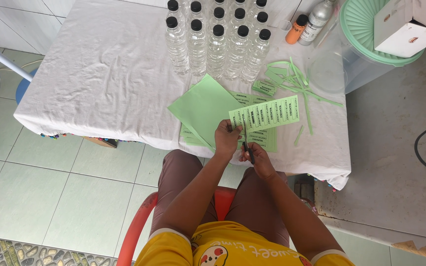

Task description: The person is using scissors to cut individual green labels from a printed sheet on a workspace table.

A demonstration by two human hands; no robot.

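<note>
White-clothed table (109, 74) is filling the view as you're pinching the green label sheet (265, 113) in your left hand (227, 139), just below the clear bottles (218, 44). Your right hand (252, 156) is gripping scissors (246, 146). Thin, floppy paper, I'd judge; hold near the cut.

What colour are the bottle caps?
Black, on the clear bottles' caps; head view shows it.

Cloth-covered table (99, 74): bottles (217, 42), green paper (200, 106).
</note>
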